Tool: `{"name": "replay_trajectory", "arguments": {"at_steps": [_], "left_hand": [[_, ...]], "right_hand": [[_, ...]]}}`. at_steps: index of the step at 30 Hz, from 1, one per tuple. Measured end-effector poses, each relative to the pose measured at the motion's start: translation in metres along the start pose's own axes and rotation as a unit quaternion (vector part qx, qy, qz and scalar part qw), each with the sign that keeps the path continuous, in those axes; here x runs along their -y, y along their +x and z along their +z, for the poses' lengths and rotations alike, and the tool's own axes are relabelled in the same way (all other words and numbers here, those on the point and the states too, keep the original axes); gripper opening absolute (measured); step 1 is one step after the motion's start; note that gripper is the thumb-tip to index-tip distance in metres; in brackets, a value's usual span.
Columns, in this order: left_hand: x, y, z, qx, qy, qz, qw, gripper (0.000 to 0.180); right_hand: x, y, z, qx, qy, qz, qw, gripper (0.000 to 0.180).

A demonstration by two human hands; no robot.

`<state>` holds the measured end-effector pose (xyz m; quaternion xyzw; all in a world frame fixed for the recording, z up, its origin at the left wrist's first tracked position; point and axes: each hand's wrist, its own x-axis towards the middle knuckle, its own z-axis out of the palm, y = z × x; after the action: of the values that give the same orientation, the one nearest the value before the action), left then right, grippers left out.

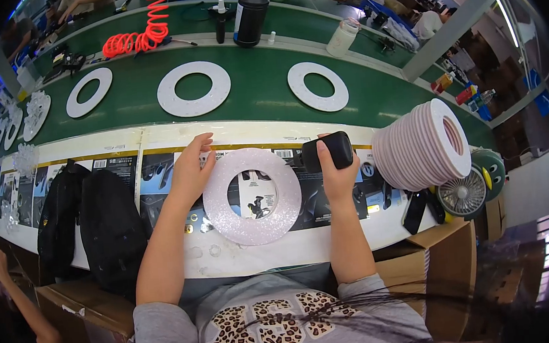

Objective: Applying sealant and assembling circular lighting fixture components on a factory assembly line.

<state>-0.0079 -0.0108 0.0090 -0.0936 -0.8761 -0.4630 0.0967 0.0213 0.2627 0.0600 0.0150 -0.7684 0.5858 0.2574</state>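
Note:
A white speckled flat ring (220, 209) lies before me on printed sheets, which show through its round hole. Beside its upper left edge is my left hand (191, 170), its fingers stretched and nothing in them; whether it touches the rim I cannot tell. To the right of the ring, my right hand (340, 177) grips a black rounded block (338, 149), with the thumb up along its near side. The block's exact kind does not show. A thick stack of similar white rings (410, 150) rests on its side to the right of that hand.
Three more rings, left (79, 105), middle (166, 93) and right (299, 81), lie on the green belt (254, 88). Beyond stand a black bottle (252, 16) and a jar (343, 38). Black pouches (109, 225) lie left; a small fan (462, 194) and phone (414, 211) sit right.

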Motion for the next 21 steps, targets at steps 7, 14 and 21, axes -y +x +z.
{"name": "replay_trajectory", "arguments": {"at_steps": [7,14,21], "left_hand": [[0.0004,0.0,0.0002,0.0,0.0,0.002,1.0,0.037],[0.0016,0.0003,0.0004,-0.004,0.003,0.008,1.0,0.037],[0.0007,0.0003,0.0002,-0.001,0.003,0.008,1.0,0.037]], "right_hand": [[0.0019,-0.0042,0.0015,0.044,0.022,0.009,0.999,0.019],[0.0054,-0.0063,0.0051,0.069,0.014,-0.01,0.997,0.02],[0.0049,-0.0066,0.005,0.083,0.029,0.014,0.996,0.021]]}}
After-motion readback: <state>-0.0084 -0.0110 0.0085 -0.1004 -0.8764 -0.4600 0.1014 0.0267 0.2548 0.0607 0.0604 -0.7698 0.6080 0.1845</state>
